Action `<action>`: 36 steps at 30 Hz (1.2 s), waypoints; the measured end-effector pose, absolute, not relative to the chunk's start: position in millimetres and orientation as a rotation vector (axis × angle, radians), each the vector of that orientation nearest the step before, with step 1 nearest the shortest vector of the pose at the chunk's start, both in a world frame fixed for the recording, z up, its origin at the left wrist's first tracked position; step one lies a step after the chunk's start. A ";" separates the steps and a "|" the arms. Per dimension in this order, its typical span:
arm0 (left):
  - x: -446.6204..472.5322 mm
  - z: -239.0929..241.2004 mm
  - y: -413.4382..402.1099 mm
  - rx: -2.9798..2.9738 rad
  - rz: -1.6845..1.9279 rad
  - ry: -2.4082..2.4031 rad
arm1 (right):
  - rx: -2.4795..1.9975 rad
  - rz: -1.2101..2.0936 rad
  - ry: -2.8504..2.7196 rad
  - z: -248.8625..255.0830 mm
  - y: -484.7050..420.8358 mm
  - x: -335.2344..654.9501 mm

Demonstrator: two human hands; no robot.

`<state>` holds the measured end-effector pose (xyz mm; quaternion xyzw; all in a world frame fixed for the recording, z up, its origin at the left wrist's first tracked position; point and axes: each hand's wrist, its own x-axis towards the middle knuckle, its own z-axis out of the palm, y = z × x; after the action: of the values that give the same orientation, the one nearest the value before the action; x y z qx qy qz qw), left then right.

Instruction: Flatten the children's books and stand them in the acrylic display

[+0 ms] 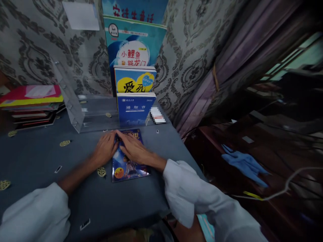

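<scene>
A dark blue book with a drawn figure on its cover lies flat on the grey tablecloth. My right hand rests across its upper part, fingers stretched out toward the top left corner. Along the book's left edge lies my left hand, also with fingers extended, its fingertips close to those of the right. Neither hand grips anything that I can see. Just beyond the fingers stands a clear plastic rack, with a blue booklet upright in its front row and a yellow-and-blue book behind it.
Taller teal books stand at the back against patterned wallpaper. At the left is a stack of books and folders. A small blurred-out item lies right of the rack. Beyond the table's right edge are a blue cloth and cables.
</scene>
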<state>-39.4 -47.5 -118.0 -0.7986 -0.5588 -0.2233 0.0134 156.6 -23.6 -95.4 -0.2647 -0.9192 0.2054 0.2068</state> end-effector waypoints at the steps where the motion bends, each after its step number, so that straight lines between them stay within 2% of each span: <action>1: -39.9 -121.4 -47.5 -2.485 -0.731 -1.726 | -0.722 0.592 -2.583 -98.7 -20.4 151.9; 10: -40.6 -124.7 -48.3 -2.482 -0.668 -1.725 | -0.903 0.638 -2.420 -120.8 15.4 196.8; 16: -41.3 -118.7 -45.2 -2.535 -0.488 -1.665 | -0.815 1.064 -2.083 -123.9 35.4 215.9; 23: -18.0 -104.8 -20.9 -2.845 -0.168 -1.373 | -0.777 1.320 -1.841 -122.8 44.0 216.4; 29: 2.8 -99.4 -20.1 -3.015 -0.106 -1.117 | -0.754 1.326 -1.850 -120.1 43.4 216.5; 36: 17.8 -89.9 -71.8 -3.313 -0.123 -0.817 | -0.798 1.227 -1.932 -119.8 43.3 214.6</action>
<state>17.8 -71.8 -89.9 -0.9612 -0.2372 -0.0358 -0.1359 214.6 43.3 -119.8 -0.3084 -0.7462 0.4739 0.3513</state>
